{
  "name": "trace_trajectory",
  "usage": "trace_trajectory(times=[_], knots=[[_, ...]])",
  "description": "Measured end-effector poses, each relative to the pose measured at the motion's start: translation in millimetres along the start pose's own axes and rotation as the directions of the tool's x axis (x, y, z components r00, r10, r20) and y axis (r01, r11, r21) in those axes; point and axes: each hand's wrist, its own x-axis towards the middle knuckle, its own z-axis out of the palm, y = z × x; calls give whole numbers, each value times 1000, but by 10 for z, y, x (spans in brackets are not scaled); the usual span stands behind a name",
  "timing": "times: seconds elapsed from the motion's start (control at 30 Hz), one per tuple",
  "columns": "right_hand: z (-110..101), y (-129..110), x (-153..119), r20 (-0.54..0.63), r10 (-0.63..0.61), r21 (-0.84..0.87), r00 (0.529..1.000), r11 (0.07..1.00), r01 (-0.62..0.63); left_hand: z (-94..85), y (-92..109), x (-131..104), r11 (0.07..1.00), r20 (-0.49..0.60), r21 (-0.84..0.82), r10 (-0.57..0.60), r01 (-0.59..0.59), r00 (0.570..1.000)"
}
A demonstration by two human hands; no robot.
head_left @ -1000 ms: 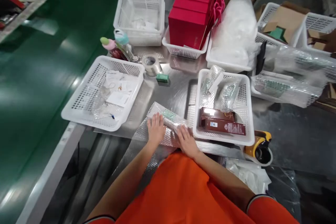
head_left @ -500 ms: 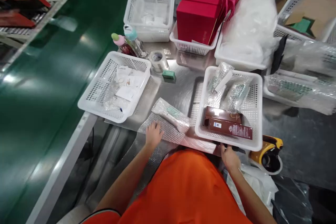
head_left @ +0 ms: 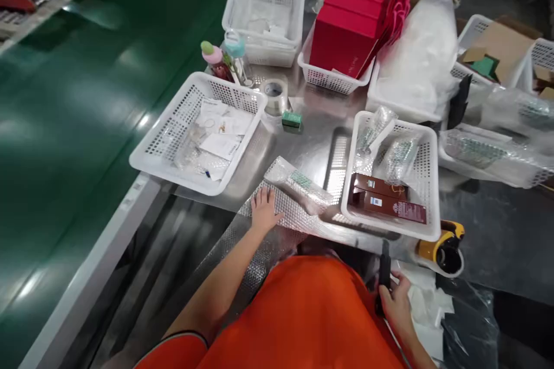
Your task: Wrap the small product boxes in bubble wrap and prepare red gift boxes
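Observation:
My left hand lies flat with fingers spread on a sheet of bubble wrap that hangs over the table's front edge. Just beyond its fingers, a bubble-wrapped item with green print rests on the sheet. My right hand is closed around a black utility knife, held upright in front of the table edge. Above that hand stands a white basket containing brown boxes and bubble-wrapped pieces.
A white basket with papers sits at left. Behind it stand a tape roll, a small green box and bottles. Red bags fill a rear basket. A yellow tape dispenser is at right; a green conveyor runs left.
My right hand has come out from under the basket's front edge toward my body, now showing the black utility knife. My left hand stays on the bubble wrap, and the view has shifted slightly.

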Motion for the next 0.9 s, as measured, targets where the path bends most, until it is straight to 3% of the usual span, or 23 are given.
trace_trajectory(times=[0.07,0.17,0.27,0.37,0.47,0.57,0.73,0.83,0.9], knots=[[-19,-177,-179,146,-151,29,978,989,148,33,-42,19,1000,8,-25,-6,6,1000],[201,-787,-177,290,-349,-9,891,930,368,90,-88,17,998,-1,-54,-8,8,1000],[738,-1657,15,401,-472,-172,785,803,571,128,-118,2,996,-30,-88,-22,20,999],[1349,-2460,196,478,-480,-428,736,604,672,136,-133,0,991,-32,-127,-41,37,999],[1755,-2956,316,525,-524,-490,671,458,741,137,-137,12,990,-11,-134,-50,48,999],[1922,-3146,391,569,-525,-492,633,400,774,155,-145,28,990,-11,-131,-48,46,999],[1988,-3150,424,600,-500,-501,625,375,780,190,-173,40,987,-27,-157,-32,27,999],[1917,-2984,424,611,-474,-513,634,373,773,196,-185,39,987,-26,-159,-32,27,999],[1732,-2717,426,613,-443,-531,654,382,756,200,-189,39,986,-38,-166,-26,19,999]])
